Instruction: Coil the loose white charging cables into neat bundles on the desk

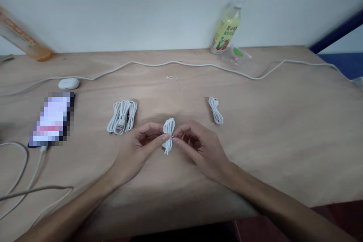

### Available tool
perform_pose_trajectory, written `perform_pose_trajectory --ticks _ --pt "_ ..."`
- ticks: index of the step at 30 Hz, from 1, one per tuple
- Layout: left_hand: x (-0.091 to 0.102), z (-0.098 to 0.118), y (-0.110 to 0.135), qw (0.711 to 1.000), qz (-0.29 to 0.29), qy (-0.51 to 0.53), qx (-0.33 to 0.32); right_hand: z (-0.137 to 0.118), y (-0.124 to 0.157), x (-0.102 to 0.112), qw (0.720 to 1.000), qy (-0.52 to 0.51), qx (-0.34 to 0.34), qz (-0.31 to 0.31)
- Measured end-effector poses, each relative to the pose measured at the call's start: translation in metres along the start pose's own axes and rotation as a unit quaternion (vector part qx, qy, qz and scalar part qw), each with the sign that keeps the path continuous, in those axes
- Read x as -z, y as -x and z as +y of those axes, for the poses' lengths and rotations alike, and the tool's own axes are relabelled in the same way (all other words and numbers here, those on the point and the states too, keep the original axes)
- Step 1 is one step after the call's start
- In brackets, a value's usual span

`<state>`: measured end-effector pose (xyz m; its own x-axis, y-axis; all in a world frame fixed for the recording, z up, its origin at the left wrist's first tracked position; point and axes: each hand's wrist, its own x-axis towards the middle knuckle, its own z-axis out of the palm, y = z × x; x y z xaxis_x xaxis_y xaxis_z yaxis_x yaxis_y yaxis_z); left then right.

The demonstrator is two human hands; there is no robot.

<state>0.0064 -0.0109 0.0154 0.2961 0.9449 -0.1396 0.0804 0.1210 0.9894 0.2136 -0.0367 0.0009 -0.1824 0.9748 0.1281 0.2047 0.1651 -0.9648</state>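
A coiled white charging cable [169, 126] is held upright just above the table, gathered narrow at its middle. My left hand [143, 141] is closed on it from the left, thumb across the front of the coil. At the cable's right side, the thumb and fingertips of my right hand [202, 147] pinch a tiny end at the waist of the coil, which looks like a twist tie. Left of my hands lies a group of several coiled white cables [122, 115], one USB plug facing up. Another coiled cable [216, 110] lies alone to the right.
Beyond my hands are small white tie pieces [171, 78]. A long white cord [195, 65] crosses the table's back. At left are a plugged-in phone [52, 119], a white earbud case [68, 83] and an orange bottle [27, 39]. A yellow-green bottle [227, 28] stands by clear plastic packaging [237, 56].
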Motion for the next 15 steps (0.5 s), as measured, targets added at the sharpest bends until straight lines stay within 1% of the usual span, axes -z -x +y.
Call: perform_pose_trajectory --ticks 4,6,8,10,12,15 --pt "0.0001 -0.0004 0.0010 1.000 -0.014 -0.006 0.007 0.0001 -0.0004 0.0020 0.998 0.035 0.049 -0.005" --pt "0.0007 -0.0017 0.0007 1.000 -0.022 -0.003 -0.002 -0.0017 -0.0007 0.0027 0.999 0.035 0.040 -0.011" --pt "0.0012 -0.0034 0.0002 1.000 -0.027 0.000 -0.013 -0.0037 -0.0011 0.0029 1.000 0.003 -0.004 -0.017" --pt "0.0015 -0.0047 -0.0002 0.999 -0.031 -0.002 -0.025 -0.0052 -0.0020 0.0029 0.996 -0.063 -0.062 -0.029" --pt "0.0017 -0.0052 -0.0002 0.999 -0.036 -0.007 -0.038 -0.0054 -0.0038 0.0034 0.983 -0.136 -0.111 -0.049" --pt "0.0023 -0.0049 0.0001 0.998 -0.048 -0.008 -0.049 -0.0031 -0.0074 0.0049 0.959 -0.216 -0.157 -0.090"
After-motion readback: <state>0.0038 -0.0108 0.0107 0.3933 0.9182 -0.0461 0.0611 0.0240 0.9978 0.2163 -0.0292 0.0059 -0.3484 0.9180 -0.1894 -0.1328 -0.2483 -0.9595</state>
